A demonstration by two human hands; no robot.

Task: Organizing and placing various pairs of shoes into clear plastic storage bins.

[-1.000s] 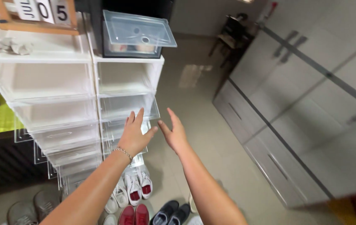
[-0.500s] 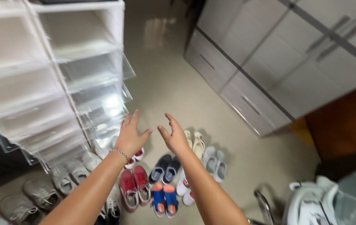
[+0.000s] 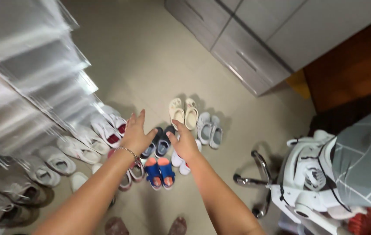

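Floor (image 3: 150, 56): pale tile; a broad bare stretch ran from the shoes up to the cabinet, the widest open room in view.
Clear stacked boxes (image 3: 24, 74): blurred tier along the left edge, their front flaps jutting out over the nearest shoes.
Grey cabinet (image 3: 246, 39): stood at the top right, its drawer fronts bounding the bare floor on that side.
White chair (image 3: 307, 174): at the lower right with a grey garment over it; its chrome base reached toward the shoes, leaving only a narrow gap.
Shoe rows: white and red sneakers (image 3: 107, 128) lay just under the box flaps; cream clogs (image 3: 183, 113) and grey slip-ons (image 3: 208, 129) lay at the far edge; blue and orange sandals (image 3: 160, 172) lay nearest the person.
Dark blue sneakers (image 3: 159, 146): sat mid-cluster, between the two hands and directly below them, partly hidden.
Left hand (image 3: 135, 135): fingers spread, palm down, holding nothing, over the red-lined pairs; a thin bracelet (image 3: 129, 150) circled the wrist.
Right hand (image 3: 184, 142): likewise spread wide and empty, just beside the left, above a white pair.
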